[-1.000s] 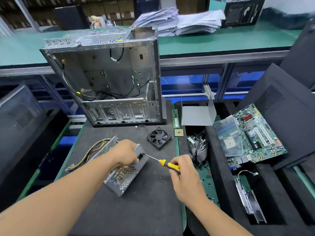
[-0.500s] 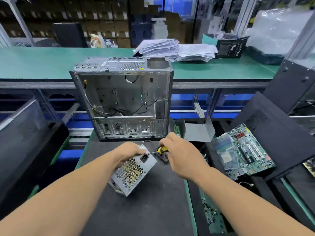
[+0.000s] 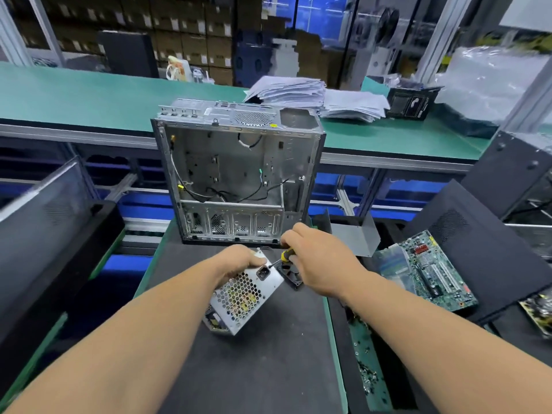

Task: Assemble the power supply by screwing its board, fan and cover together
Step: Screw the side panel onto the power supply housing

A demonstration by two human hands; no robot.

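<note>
Two hands on the job here, working over the dark mat [image 3: 239,369] in front of an open metal computer case [image 3: 239,177] that stands upright at the back of it. Going left to right: the left hand [image 3: 239,259] is wrapped over the top edge of the power supply [image 3: 243,297], fingers curled around it, holding it tipped up off the mat so the face with the honeycomb grille and the black power socket [image 3: 264,274] looks up toward the camera. Its long axis runs diagonally, from the low near-left corner up to the far-right corner by the socket. Right at that upper corner sits the tip of a yellow-handled screwdriver [image 3: 282,258], which the right hand [image 3: 316,261] grips with fingers closed around the handle, shaft angling down-left into the housing. Looks to me like the screwing step is underway, driving a screw beside the socket, though the screw itself is too small to make out. A loose black fan [image 3: 291,276] lies on the mat just beside the supply, partly under the right hand, so I'd guess the fan part isn't done yet. Next move probably needs the driver kept square on the screw head while the left hand braces the box so it doesn't twist. Further right a green motherboard [image 3: 433,270] rests tilted in a foam tray, well apart from the work.
</note>
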